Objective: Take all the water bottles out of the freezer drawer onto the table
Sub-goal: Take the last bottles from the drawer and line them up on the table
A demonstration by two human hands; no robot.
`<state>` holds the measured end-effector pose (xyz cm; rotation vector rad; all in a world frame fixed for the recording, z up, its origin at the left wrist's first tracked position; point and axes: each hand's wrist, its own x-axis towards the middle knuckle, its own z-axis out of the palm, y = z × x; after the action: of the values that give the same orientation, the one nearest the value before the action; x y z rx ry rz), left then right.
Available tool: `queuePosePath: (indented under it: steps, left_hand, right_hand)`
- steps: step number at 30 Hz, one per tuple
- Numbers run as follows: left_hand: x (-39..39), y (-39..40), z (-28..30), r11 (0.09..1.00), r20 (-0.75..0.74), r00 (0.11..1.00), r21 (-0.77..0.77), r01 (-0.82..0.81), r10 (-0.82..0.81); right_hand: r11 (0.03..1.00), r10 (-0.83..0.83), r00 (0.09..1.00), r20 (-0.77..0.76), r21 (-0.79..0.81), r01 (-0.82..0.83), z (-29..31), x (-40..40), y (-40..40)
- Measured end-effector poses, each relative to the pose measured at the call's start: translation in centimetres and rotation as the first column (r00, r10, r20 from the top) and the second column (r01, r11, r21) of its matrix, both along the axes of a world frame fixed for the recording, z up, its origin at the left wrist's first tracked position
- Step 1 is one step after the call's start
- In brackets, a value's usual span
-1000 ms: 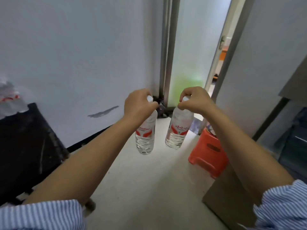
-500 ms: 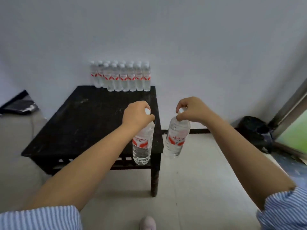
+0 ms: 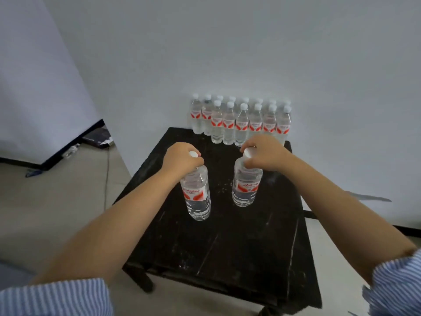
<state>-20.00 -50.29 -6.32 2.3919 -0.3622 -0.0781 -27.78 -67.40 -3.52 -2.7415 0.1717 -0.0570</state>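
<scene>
Carrying step: the left hand (image 3: 182, 159) pinches one water bottle (image 3: 197, 195) by its neck, the right hand (image 3: 264, 153) another bottle (image 3: 246, 187), both over the black table (image 3: 239, 247); next, I judge, comes standing them beside the bottle rows (image 3: 239, 120).

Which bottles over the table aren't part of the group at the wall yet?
Two: the left hand holds one bottle by its neck, the right hand another, both apart from the group.
</scene>
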Motion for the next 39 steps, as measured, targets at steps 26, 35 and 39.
queuePosePath:
  steps: [26, 35, 39]
  left_hand:
    - [42.1, -5.7, -3.9, 0.968, -0.195, 0.951, -0.125, 0.217, -0.239]
    - [48.3, -11.5, -9.4, 0.97, -0.217, 0.946, -0.091, 0.226, -0.241]
    - [50.2, -13.2, -9.7, 0.969, -0.186, 0.953, -0.109, 0.22, -0.237]
  right_hand:
    - [0.963, -0.26, 0.943, -0.21, -0.128, 0.237, -4.6, 42.5, -0.8]
    - [0.963, -0.254, 0.947, -0.194, -0.14, 0.23, -9.7, 50.2, -5.2]
    - [0.966, -0.246, 0.953, -0.177, -0.119, 0.228, -10.5, 52.1, -6.5]
